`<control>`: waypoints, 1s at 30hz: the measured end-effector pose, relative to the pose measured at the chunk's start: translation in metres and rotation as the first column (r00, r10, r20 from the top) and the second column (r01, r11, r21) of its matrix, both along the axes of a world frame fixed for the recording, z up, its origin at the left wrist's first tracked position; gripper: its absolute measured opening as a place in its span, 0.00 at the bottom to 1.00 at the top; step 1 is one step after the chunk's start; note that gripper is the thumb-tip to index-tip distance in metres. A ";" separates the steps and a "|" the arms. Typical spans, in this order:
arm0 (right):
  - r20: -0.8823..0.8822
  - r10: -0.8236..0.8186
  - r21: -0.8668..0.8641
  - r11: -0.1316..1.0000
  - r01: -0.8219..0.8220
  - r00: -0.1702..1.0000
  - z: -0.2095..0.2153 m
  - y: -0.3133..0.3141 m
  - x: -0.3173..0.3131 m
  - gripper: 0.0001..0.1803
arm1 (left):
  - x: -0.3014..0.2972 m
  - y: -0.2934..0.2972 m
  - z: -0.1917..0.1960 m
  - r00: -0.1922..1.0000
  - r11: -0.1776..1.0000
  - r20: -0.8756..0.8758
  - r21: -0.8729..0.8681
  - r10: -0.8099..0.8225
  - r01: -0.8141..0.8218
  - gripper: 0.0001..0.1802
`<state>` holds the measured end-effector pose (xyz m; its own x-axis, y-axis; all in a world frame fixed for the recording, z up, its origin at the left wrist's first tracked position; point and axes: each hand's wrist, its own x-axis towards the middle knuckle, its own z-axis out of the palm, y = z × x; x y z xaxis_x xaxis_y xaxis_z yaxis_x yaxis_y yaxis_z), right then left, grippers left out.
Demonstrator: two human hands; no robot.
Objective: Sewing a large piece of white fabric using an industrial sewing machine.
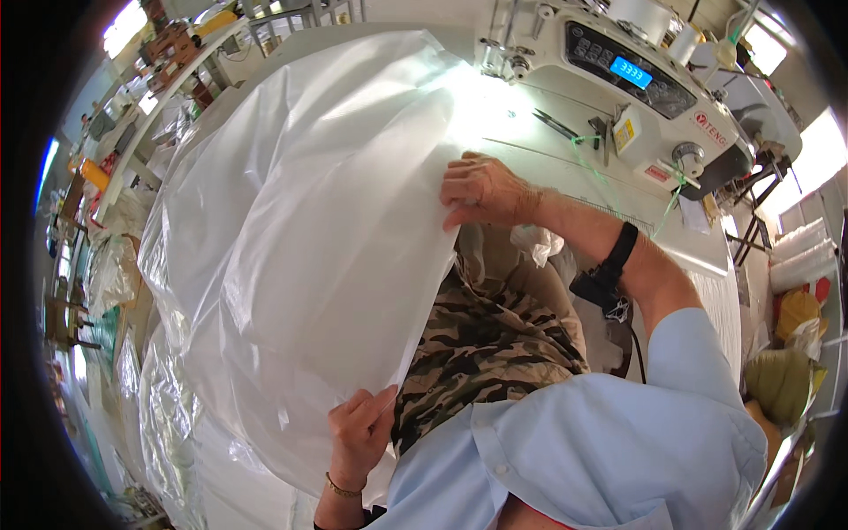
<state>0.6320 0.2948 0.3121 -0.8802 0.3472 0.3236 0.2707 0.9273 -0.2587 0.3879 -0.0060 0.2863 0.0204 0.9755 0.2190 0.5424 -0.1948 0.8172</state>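
A large sheet of white translucent plastic point(300, 238) spreads over the left of the table and hangs down its near side. With closed fingers my left hand point(360, 433) pinches the sheet's edge low down, close to my lap. Farther up the same edge, my right hand point(481, 190) is closed on it, just below the needle area of a white sewing machine point(548, 44). Between my two hands the edge runs fairly straight. The sheet's far corner lies under the machine's bright lamp light.
On the machine table point(565, 168) lie dark tweezers point(556, 124) and green thread point(592, 163), right of the needle. A shelf point(132, 132) with mixed items stands at the left. White rolls point(802, 256) and a greenish bag point(782, 384) are at the right.
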 end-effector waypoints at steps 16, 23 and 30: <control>-0.067 -0.480 0.136 0.864 0.484 0.875 -0.009 0.045 0.029 0.25 | 0.031 0.035 -0.016 0.853 0.884 -0.274 0.026 -0.444 0.468 0.14; 0.010 -0.588 0.230 0.789 0.570 0.809 -0.018 0.051 0.028 0.30 | 0.037 0.056 -0.018 0.819 0.866 -0.369 0.067 -0.440 0.495 0.07; 0.063 -0.638 0.139 0.767 0.626 0.768 -0.017 0.057 0.029 0.36 | 0.043 0.088 -0.002 0.823 0.890 -0.471 0.150 -0.319 0.431 0.07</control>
<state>0.6611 0.3516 0.2950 -0.5027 0.8060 0.3124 0.8238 0.5562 -0.1095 0.4309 0.0816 0.2841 0.5186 0.7898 0.3275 0.6651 -0.6134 0.4260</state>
